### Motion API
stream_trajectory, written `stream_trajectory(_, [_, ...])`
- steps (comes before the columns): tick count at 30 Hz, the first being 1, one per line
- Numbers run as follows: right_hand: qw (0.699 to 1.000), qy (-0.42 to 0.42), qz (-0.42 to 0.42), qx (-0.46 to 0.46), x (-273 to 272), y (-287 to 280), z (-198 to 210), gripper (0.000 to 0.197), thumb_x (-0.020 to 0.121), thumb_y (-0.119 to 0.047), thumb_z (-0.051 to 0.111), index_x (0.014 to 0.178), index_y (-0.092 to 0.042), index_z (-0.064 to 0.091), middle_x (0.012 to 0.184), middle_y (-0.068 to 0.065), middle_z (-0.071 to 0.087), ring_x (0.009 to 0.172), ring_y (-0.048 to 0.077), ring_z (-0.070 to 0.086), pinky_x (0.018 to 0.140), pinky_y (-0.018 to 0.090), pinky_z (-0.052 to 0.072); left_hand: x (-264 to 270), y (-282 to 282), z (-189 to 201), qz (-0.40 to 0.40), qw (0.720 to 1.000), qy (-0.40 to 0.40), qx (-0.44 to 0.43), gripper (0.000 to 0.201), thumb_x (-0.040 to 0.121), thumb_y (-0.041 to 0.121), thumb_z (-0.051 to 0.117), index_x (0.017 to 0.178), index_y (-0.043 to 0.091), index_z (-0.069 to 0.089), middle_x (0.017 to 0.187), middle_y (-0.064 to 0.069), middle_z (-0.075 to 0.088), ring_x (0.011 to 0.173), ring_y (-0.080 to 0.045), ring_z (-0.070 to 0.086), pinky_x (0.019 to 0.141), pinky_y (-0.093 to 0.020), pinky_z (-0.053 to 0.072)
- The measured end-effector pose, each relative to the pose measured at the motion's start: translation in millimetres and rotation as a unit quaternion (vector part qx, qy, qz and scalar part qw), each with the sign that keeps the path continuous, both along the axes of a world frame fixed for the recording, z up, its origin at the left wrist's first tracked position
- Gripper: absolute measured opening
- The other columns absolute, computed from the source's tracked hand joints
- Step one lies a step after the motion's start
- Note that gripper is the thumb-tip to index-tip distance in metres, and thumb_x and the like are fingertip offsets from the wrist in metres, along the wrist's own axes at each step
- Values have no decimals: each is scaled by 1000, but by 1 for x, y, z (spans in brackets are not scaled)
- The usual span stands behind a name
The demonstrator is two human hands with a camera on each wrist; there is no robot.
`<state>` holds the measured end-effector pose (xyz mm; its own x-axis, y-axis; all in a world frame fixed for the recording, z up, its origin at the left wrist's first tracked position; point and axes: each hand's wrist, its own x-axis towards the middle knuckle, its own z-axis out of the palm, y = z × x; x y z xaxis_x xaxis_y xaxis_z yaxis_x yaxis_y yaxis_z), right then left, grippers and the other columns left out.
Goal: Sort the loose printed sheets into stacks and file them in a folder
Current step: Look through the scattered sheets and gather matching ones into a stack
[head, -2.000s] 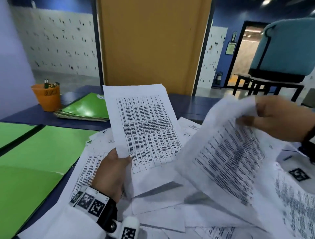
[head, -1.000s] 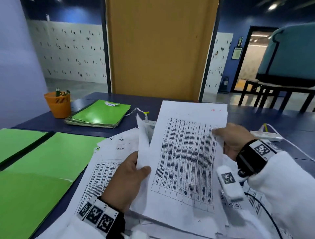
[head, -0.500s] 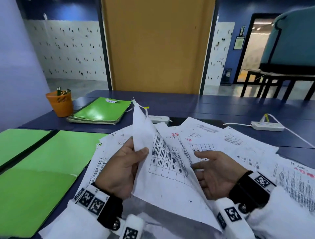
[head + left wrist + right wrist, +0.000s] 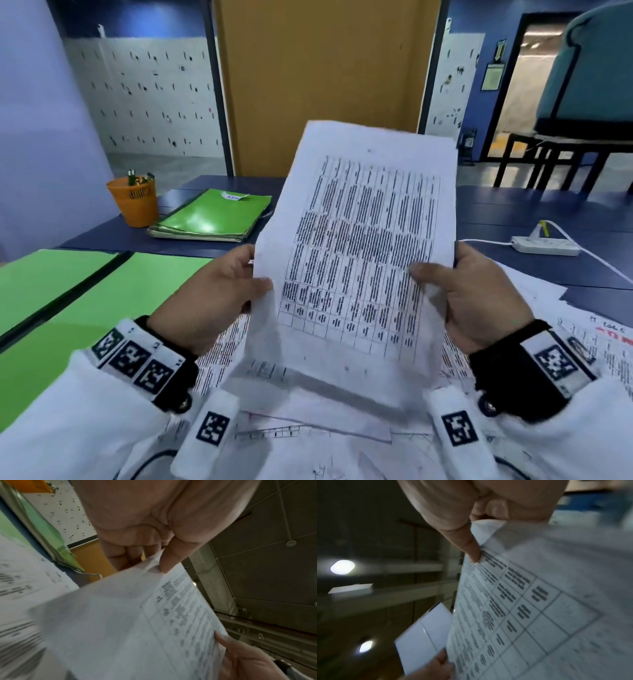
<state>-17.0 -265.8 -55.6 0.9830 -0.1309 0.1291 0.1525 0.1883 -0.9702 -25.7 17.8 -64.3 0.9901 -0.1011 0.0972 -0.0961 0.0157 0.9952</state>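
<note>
A small stack of printed sheets [image 4: 359, 253] with a dense table stands upright in front of me, above the table. My left hand [image 4: 219, 294] pinches its left edge, thumb on the front. My right hand [image 4: 472, 294] pinches its right edge the same way. The left wrist view shows the left hand [image 4: 161, 559] pinching the sheets [image 4: 128, 622]; the right wrist view shows the right hand [image 4: 474, 553] pinching the sheets [image 4: 530, 601]. More loose printed sheets [image 4: 308, 421] lie spread on the table beneath. An open green folder [image 4: 85, 308] lies flat at the left.
A pile of shut green folders [image 4: 212, 216] and an orange pen cup [image 4: 133, 202] sit at the back left of the dark blue table [image 4: 513, 212]. A white power strip [image 4: 544, 246] with its cable lies at the right. Black-legged furniture stands beyond.
Half a second ago the sheets drooped from my left hand and my right hand was open below them. Now both hands hold the sheets raised, squared and upright.
</note>
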Motion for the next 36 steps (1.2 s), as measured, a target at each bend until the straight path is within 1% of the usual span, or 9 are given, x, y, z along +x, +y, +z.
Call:
stream_trajectory(3, [982, -116, -43, -143, -11, 6, 22, 21, 84, -7, 74, 84, -29, 76, 91, -5, 78, 83, 14, 73, 90, 49, 56, -2, -7, 12, 48, 998, -47, 9, 45, 91, -20, 50, 118, 16, 60, 101, -1, 80, 95, -22, 75, 80, -35, 59])
stream_trajectory(9, [961, -225, -86, -134, -33, 25, 48, 23, 94, -7, 62, 109, -25, 63, 102, -9, 76, 95, 12, 72, 88, 46, 57, -17, -28, 33, 130, 975, -181, -8, 42, 96, -10, 56, 126, 19, 57, 116, 0, 77, 113, -21, 70, 105, -49, 51])
stream_trajectory(16, [967, -161, -40, -194, -29, 7, 34, 21, 86, -11, 73, 102, -23, 65, 93, -14, 76, 86, 5, 72, 76, 25, 56, -17, -16, 23, 60, 992, -94, -66, 22, 85, -5, 65, 100, 10, 69, 86, 0, 77, 73, -17, 69, 66, -27, 55])
stream_trajectory(19, [963, -99, 5, -251, -14, 7, 22, 23, 85, -5, 73, 102, -21, 69, 92, -12, 77, 86, 7, 72, 80, 27, 57, -5, -19, 20, 72, 992, -46, -91, 24, 95, -6, 55, 114, 3, 66, 77, 1, 72, 65, -14, 63, 60, -27, 50])
stream_trajectory(23, [954, -105, -79, -270, -7, 12, 22, 15, 87, -18, 73, 101, -22, 69, 86, -13, 76, 77, 11, 72, 70, 32, 60, -6, -37, 33, 131, 979, -151, -42, 36, 100, -9, 50, 124, 16, 62, 106, 9, 79, 98, -8, 73, 83, -27, 58])
stream_trajectory(26, [955, -183, -135, -192, -15, 19, 36, 6, 86, -19, 75, 88, -24, 72, 84, -7, 76, 80, 21, 72, 71, 38, 58, -12, -41, 51, 187, 951, -243, -42, 31, 99, -1, 57, 116, 26, 60, 106, 14, 77, 102, -9, 72, 94, -36, 58])
stream_trajectory(29, [961, -221, -107, -127, -22, 21, 41, 13, 87, -14, 74, 86, -27, 72, 87, -8, 77, 82, 16, 73, 76, 37, 58, -17, -37, 54, 209, 930, -301, -32, 32, 94, 2, 58, 115, 28, 57, 114, 12, 74, 111, -12, 70, 104, -44, 53])
stream_trajectory(32, [960, -193, -107, -172, -18, 18, 28, 10, 86, -12, 73, 94, -18, 71, 87, -5, 76, 80, 17, 71, 71, 33, 55, -18, -33, 39, 196, 941, -276, -13, 37, 95, -1, 59, 119, 26, 57, 122, 9, 73, 118, -14, 67, 109, -47, 49])
stream_trajectory(36, [937, -174, -148, -264, -17, 25, 10, 8, 87, -20, 73, 81, -22, 68, 75, -10, 73, 64, 0, 63, 59, 17, 46, -17, -39, 13, 202, 959, -197, 9, 30, 98, 4, 61, 119, 26, 60, 117, 13, 75, 111, -6, 70, 107, -49, 50])
